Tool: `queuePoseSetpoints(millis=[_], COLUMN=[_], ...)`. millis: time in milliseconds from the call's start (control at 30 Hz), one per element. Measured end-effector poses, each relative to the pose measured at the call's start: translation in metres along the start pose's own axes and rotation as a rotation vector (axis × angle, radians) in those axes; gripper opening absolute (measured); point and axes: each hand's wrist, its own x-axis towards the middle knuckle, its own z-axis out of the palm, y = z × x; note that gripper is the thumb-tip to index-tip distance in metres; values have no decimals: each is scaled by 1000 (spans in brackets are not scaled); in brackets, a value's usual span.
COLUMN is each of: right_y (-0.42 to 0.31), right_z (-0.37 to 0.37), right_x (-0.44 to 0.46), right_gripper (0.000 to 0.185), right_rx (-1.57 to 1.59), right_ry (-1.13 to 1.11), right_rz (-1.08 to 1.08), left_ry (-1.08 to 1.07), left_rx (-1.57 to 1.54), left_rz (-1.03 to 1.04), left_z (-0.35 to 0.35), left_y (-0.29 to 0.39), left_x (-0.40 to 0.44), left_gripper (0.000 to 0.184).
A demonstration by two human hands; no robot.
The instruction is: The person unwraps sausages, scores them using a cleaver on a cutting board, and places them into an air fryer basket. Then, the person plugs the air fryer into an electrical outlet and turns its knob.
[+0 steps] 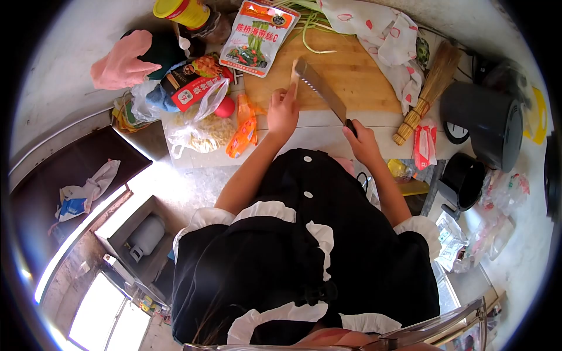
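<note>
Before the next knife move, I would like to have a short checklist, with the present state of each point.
1. Knife held by its handle: ok, the right hand grips it.
2. Wooden board below the blade: ok, the blade is over it.
3. Left hand safely away from the blade: cannot tell; it is near, and the gap is hard to judge.
4. Board free of other things: not ok; the green stalks and spotted cloth lie over its far part.
5. Blade sharp: cannot tell from this view.
</note>
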Motion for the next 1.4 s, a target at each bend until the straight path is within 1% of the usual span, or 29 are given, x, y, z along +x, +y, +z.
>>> queuePoseSetpoints(millis=[67,167,367,567,667,967,1067,1167,1267,1400], right_y=[-5,-11,-20,-26,-26,-22,-19,-17,-20,-21], right_z=[3,9,14,10,7,5,7,7,7,9], right_x=[10,27,60,71,74,80,79,73,67,63], right_gripper=[40,43,46,46,51,50,48,46,44,44], right_rx=[-90,-162,-365,-402,-485,-511,-475,-431,-394,-404], right_ry=[-12,-35,-43,-12,-64,-47,-40,-40,-44,-64], right_rz=[-42,-92,-183,-248,-210,-229,-247,-310,-282,-265], left_ry=[-29,18,32,50,48,55,62,65,56,53], left_rx=[-27,-45,-50,-71,-78,-95,-90,-75,-73,-56], left_rz=[-25,7,-20,12,24,14,9,14,-4,10], left_z=[0,5,7,10,10,6,6,9,10,9], left_y=[-2,-9,-10,-14,-15,-8,-7,-10,-11,-10], left_x=[3,1,2,2,2,3,3,2,1,4], left_gripper=[45,36,20,22,26,34,30,25,20,19])
